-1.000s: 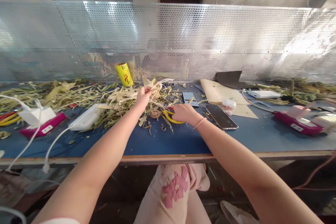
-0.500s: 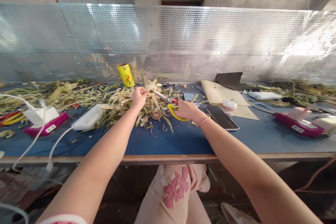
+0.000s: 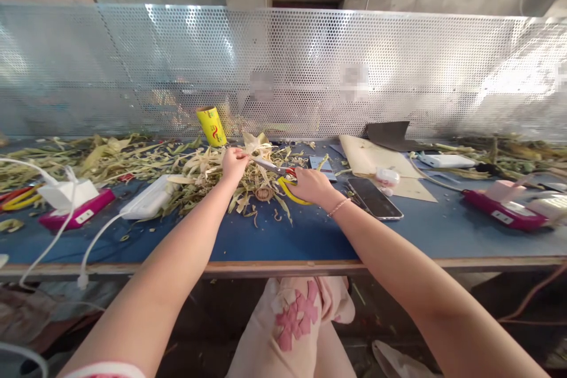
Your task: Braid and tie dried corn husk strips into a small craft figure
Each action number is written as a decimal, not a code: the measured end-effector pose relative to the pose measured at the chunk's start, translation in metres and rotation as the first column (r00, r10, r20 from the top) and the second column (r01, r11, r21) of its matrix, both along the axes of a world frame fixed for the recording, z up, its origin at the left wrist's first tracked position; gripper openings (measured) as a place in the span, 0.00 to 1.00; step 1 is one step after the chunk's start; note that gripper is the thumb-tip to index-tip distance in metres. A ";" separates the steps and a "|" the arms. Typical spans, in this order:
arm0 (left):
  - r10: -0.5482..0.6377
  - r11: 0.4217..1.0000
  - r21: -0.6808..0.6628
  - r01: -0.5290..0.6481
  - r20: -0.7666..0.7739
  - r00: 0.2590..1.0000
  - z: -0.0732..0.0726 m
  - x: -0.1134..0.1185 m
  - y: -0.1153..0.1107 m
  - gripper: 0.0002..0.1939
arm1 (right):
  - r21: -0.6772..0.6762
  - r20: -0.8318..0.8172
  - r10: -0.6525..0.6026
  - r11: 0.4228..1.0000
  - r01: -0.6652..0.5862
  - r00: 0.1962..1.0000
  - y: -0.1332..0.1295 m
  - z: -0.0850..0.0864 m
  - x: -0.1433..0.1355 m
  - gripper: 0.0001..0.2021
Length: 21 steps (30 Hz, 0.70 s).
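My right hand is closed round the handles of a pair of scissors with yellow and red grips. Its blades point left, and their tips reach the fingers of my left hand. Those fingers are pinched together on a pale dried husk, which fans out just beyond them. Under both hands lies a heap of dry husk strips. A small ball of brown twine rests at the heap's near edge. Exactly where the blades meet the husk is too small to make out.
A yellow tube stands tilted behind the heap. To the left are a white power bank and a magenta power strip with cables. A phone and cardboard lie right. A perforated metal screen borders the table's back.
My right hand has shifted slightly left with the scissors, bringing the blade tips closer to my left fingers. My left hand has hardly moved.
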<state>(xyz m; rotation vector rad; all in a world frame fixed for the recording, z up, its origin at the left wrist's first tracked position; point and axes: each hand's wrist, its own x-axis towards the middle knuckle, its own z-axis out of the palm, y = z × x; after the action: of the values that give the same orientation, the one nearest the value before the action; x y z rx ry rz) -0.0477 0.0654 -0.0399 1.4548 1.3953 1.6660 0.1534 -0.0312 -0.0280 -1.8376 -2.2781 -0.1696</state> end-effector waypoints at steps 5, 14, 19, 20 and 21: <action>-0.010 1.000 -0.018 0.011 0.034 0.999 0.003 0.004 -0.006 0.15 | 0.033 -0.005 -0.001 0.999 0.001 1.000 -0.001 0.001 0.000 0.24; -0.042 0.999 -0.003 0.042 0.011 0.999 0.004 0.008 -0.010 0.18 | 0.026 0.004 0.007 1.000 -0.008 1.000 -0.002 0.001 0.000 0.23; -0.028 0.999 -0.019 0.028 0.033 0.999 0.004 0.008 -0.011 0.18 | 0.026 0.000 0.017 1.000 -0.017 1.000 -0.001 0.000 0.000 0.23; -0.022 0.999 -0.027 0.024 0.041 0.999 0.004 0.009 -0.010 0.18 | 0.022 0.002 0.017 1.000 -0.017 1.000 -0.001 0.000 0.001 0.23; -0.020 0.999 -0.032 0.021 0.052 0.998 0.004 0.009 -0.011 0.19 | 0.017 0.006 0.018 1.000 -0.018 1.000 -0.001 0.000 0.001 0.24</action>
<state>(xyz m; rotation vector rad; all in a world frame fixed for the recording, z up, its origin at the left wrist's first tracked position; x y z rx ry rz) -0.0386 0.0548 -0.0354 1.3932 1.3688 1.6489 0.1540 -0.0324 -0.0277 -1.8107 -2.2892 -0.1916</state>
